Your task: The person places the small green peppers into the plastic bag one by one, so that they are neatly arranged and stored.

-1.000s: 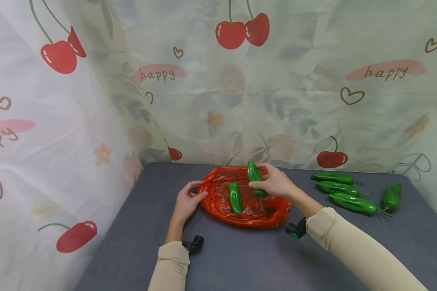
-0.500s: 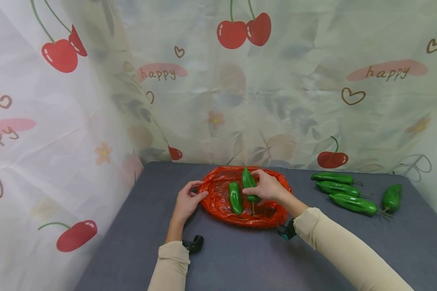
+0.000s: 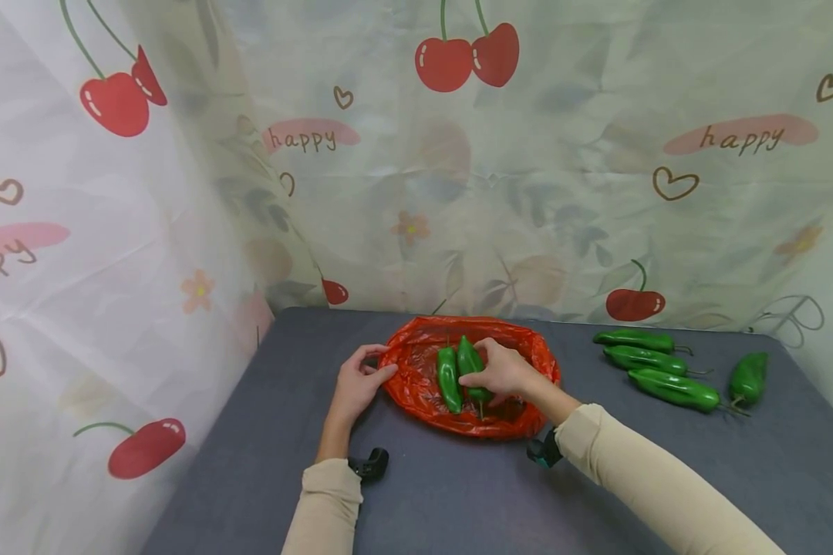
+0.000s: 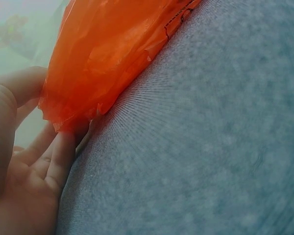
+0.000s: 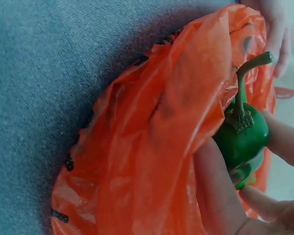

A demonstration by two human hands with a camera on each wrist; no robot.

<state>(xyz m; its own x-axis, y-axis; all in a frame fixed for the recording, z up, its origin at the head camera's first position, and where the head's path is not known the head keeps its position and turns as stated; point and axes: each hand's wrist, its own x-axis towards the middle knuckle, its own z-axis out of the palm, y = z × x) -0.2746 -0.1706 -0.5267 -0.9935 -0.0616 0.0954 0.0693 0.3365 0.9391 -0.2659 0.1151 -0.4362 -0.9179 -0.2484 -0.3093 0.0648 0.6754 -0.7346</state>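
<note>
A red plastic bag (image 3: 416,397) lies spread wide on the table, its rim rolled outward. One green pepper (image 3: 448,379) rests inside it. Right beside that one, a second green pepper (image 3: 469,358) is gripped between the thumb and fingers of my right hand (image 3: 503,371), low within the bag. In the right wrist view this held pepper (image 5: 242,139) shows its curved stem toward the camera. At the bag's left rim, my left hand (image 3: 357,381) pinches the edge between thumb and fingers; the left wrist view has the thin plastic (image 4: 103,58) between them.
Three green peppers lie side by side to the right of the bag, the nearest pepper (image 3: 673,388) among them. Another pepper (image 3: 747,379) sits apart at far right. A printed curtain (image 3: 562,193) stands behind the grey table (image 3: 451,493).
My right hand has carried its pepper left and down into the bag, next to the one lying there. My left hand stays at the rim.
</note>
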